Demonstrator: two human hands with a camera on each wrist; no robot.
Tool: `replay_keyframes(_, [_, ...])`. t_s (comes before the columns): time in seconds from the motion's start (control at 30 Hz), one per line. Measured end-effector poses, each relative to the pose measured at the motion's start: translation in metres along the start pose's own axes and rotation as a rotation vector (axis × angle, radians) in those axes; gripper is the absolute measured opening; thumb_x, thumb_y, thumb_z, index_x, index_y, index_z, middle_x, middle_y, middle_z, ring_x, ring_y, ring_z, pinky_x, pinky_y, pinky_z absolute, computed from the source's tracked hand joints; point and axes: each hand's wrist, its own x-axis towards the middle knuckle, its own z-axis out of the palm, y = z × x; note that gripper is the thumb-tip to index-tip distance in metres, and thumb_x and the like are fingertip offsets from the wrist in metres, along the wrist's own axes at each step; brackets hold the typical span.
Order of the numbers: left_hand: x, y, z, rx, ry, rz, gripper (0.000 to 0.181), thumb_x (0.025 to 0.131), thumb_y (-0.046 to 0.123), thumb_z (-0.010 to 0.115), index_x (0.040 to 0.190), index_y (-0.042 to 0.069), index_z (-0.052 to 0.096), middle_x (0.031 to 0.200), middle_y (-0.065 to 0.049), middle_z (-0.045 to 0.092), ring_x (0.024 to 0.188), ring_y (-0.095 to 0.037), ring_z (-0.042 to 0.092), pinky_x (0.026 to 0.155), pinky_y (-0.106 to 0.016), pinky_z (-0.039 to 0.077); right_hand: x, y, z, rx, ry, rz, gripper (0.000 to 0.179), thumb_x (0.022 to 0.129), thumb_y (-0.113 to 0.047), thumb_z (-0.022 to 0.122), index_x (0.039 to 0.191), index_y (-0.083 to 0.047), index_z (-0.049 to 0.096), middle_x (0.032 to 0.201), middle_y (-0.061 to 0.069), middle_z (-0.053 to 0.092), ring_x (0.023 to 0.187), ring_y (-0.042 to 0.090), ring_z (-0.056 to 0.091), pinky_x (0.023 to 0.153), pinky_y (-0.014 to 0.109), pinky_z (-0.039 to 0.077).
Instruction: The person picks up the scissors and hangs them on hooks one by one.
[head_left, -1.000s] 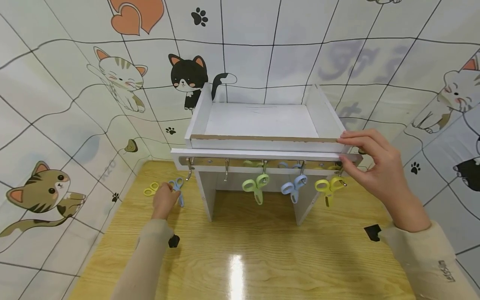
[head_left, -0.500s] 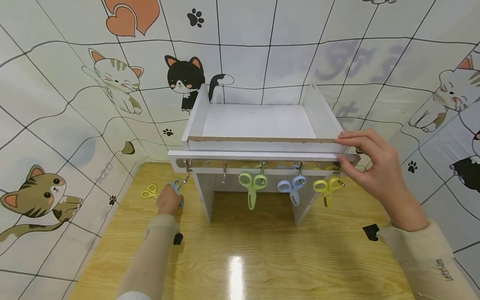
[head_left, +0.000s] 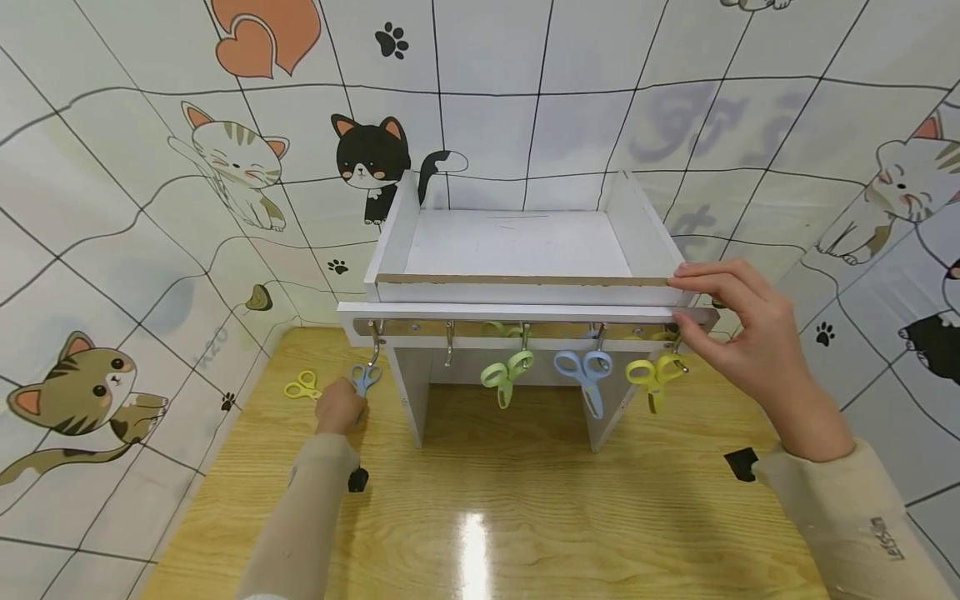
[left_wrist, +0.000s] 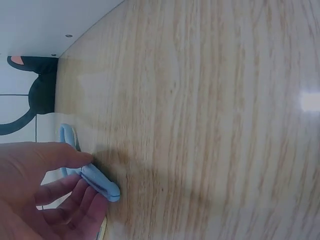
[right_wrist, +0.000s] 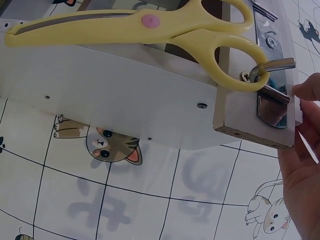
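Note:
My left hand (head_left: 340, 407) is at the tabletop, left of a white shelf unit (head_left: 525, 292). It pinches blue scissors (left_wrist: 101, 183) by the blades, between thumb and fingertips; the finger loops point away. Beside that hand lie yellow scissors (head_left: 312, 389). My right hand (head_left: 757, 358) grips the right end of the shelf's front, thumb against the hook rail (head_left: 487, 328) and fingers on the edge above. From the rail's hooks hang green scissors (head_left: 506, 387), blue scissors (head_left: 591, 388) and yellow scissors (right_wrist: 172, 31), the last nearest my right hand.
Two metal hooks, a left-end hook (head_left: 374, 346) and its neighbour hook (head_left: 450, 346), carry no scissors. Black patches, one by the left sleeve (head_left: 358, 479) and one by the right sleeve (head_left: 741, 464), mark the wooden table (head_left: 540, 500). Cat-print walls (head_left: 495, 125) enclose the back and sides.
My left hand has shifted right and taken hold of the blue scissors, whose loops have moved slightly. The hanging green and blue scissors have swung on their hooks. The right hand keeps its grip.

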Motion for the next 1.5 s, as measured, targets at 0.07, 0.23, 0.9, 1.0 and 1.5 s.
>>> replay_keyframes(0.07, [-0.002, 0.000, 0.000, -0.014, 0.001, 0.000, 0.014, 0.086, 0.011, 0.063, 0.076, 0.004, 0.054, 0.065, -0.005, 0.053, 0.055, -0.018, 0.048, 0.047, -0.027, 0.038, 0.000, 0.000, 0.000, -0.001, -0.003, 0.003, 0.031, 0.089, -0.017, 0.068, 0.107, 0.008, 0.072, 0.110, 0.027, 0.064, 0.119, -0.003, 0.055, 0.088, 0.003, 0.044])
replay_keyframes(0.23, [-0.007, 0.004, -0.005, -0.040, 0.034, 0.004, 0.027, 0.091, 0.016, 0.065, 0.110, -0.001, 0.059, 0.099, -0.019, 0.066, 0.075, -0.026, 0.059, 0.055, -0.031, 0.045, -0.001, 0.001, 0.000, -0.007, -0.007, 0.010, 0.029, 0.081, -0.003, 0.070, 0.108, 0.007, 0.072, 0.111, 0.027, 0.065, 0.119, -0.004, 0.055, 0.087, 0.002, 0.044])
replay_keyframes(0.9, [-0.042, 0.036, -0.076, -0.306, 0.280, 0.184, 0.038, 0.094, 0.019, 0.062, 0.126, -0.001, 0.055, 0.121, -0.021, 0.063, 0.109, -0.038, 0.066, 0.081, -0.042, 0.054, -0.001, 0.002, -0.002, -0.037, -0.026, 0.018, 0.035, 0.075, 0.006, 0.071, 0.110, 0.005, 0.072, 0.112, 0.025, 0.065, 0.117, -0.007, 0.054, 0.085, 0.001, 0.042])
replay_keyframes(1.0, [-0.054, 0.044, -0.088, -0.342, 0.311, 0.213, 0.038, 0.095, 0.018, 0.063, 0.127, -0.001, 0.055, 0.122, -0.021, 0.062, 0.109, -0.038, 0.066, 0.078, -0.039, 0.056, -0.001, 0.001, -0.002, -0.036, -0.024, 0.020, 0.035, 0.074, 0.007, 0.071, 0.109, 0.006, 0.072, 0.112, 0.025, 0.065, 0.117, -0.006, 0.054, 0.085, 0.001, 0.042])
replay_keyframes(1.5, [-0.127, 0.086, -0.141, -0.483, 0.537, 0.363, 0.036, 0.091, 0.015, 0.069, 0.123, 0.003, 0.057, 0.114, -0.013, 0.064, 0.090, -0.009, 0.060, 0.066, -0.002, 0.045, -0.001, 0.001, -0.001, -0.032, -0.020, 0.015, 0.032, 0.077, 0.003, 0.071, 0.109, 0.006, 0.072, 0.112, 0.025, 0.065, 0.116, -0.008, 0.055, 0.085, 0.000, 0.042])
